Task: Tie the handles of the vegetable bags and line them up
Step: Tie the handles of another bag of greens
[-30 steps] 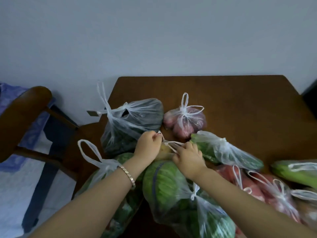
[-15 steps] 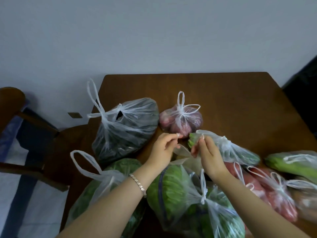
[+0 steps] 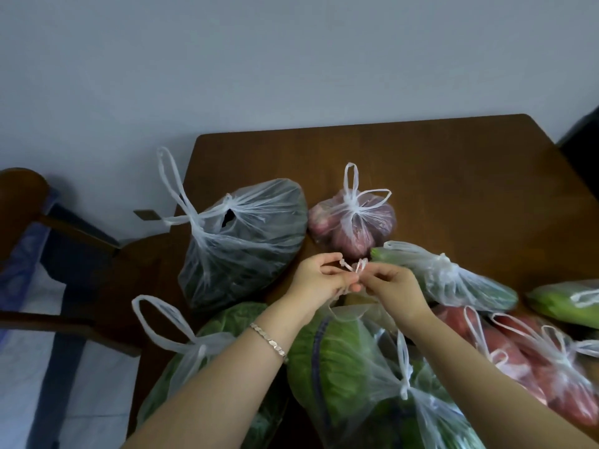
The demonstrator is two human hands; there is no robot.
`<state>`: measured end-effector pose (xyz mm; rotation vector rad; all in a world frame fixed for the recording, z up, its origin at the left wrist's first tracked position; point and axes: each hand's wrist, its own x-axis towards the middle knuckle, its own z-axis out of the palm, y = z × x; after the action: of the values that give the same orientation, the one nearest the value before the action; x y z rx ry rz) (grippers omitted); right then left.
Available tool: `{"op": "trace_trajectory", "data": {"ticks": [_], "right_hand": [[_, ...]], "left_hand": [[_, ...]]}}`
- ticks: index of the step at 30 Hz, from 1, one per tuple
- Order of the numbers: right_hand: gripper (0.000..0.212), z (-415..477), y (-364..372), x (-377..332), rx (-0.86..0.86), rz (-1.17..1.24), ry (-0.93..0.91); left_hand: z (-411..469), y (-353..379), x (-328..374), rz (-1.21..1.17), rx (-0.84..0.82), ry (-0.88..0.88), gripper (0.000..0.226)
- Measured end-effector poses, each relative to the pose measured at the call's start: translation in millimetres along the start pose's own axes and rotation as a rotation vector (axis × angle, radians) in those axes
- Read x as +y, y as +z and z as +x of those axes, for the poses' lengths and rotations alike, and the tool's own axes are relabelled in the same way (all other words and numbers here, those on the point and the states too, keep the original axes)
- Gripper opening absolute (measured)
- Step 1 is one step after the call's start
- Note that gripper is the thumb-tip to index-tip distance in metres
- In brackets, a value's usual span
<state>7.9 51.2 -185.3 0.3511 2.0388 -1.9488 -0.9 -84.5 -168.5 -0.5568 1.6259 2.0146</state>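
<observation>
While being knotted, handles (image 3: 353, 266): twisted ends crossed, raised between both grips, protruding above the fingertips.
Left hand (image 3: 319, 280): fingers curled, pinching one end.
Right hand (image 3: 393, 288): fingers curled, pinching the other end; set close to the left to hold the crossing.
Bag (image 3: 348, 307): directly below the hands, neck gathered upward, lying just behind the cabbage bag (image 3: 340, 358) on the table (image 3: 453, 176).

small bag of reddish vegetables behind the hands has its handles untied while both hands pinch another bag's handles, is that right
Not quite. The head view shows the small bag of reddish vegetables with its handles knotted together at the top, loops sticking out. The rest stands: the left hand and right hand both pinch the loose handles of another bag.
</observation>
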Motion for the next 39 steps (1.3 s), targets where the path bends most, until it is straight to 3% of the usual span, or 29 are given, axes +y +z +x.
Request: {"op": "trace_trajectory", "data": {"ticks": [3, 7, 11, 13, 16, 21, 27, 32, 36, 39], "right_hand": [[0.022, -4, 2, 0, -0.107, 0.022, -0.020], [0.021, -5, 3, 4, -0.002, -0.039, -0.052], [0.027, 3, 4, 11, 0.230, 0.087, 0.134], [0.026, 7, 4, 15, 0.313, -0.055, 0.153], [0.004, 8, 9, 15, 0.261, -0.329, 0.102], [0.013, 2, 13, 13, 0.020, -0.470, 0.044], [0.030, -11, 2, 8, -0.075, 0.002, -0.055], [0.021, -13, -2, 12, -0.020, -0.089, -0.089], [0.018, -17, -5, 17, 0.100, -0.336, -0.212], [0.020, -21, -2, 15, 0.107, -0.310, -0.282]], "left_hand": [[5, -4, 0, 0.045, -0.006, -0.001, 0.035], [7, -5, -4, 0.239, -0.026, 0.100, 0.005], [9, -8, -12, 0.456, -0.042, 0.244, 0.023], [9, -9, -19, 0.579, -0.062, 0.281, 0.027], [7, -12, -27, 0.708, -0.014, 0.358, 0.022], [13, -16, -25, 0.617, 0.119, 0.413, 0.027], [18, -10, -26, 0.442, 0.136, 0.257, 0.026], [12, -7, -28, 0.401, 0.127, 0.153, 0.020], [12, -7, -25, 0.463, 0.246, 0.137, 0.022], [13, -1, -25, 0.502, 0.318, 0.140, 0.030]]}}
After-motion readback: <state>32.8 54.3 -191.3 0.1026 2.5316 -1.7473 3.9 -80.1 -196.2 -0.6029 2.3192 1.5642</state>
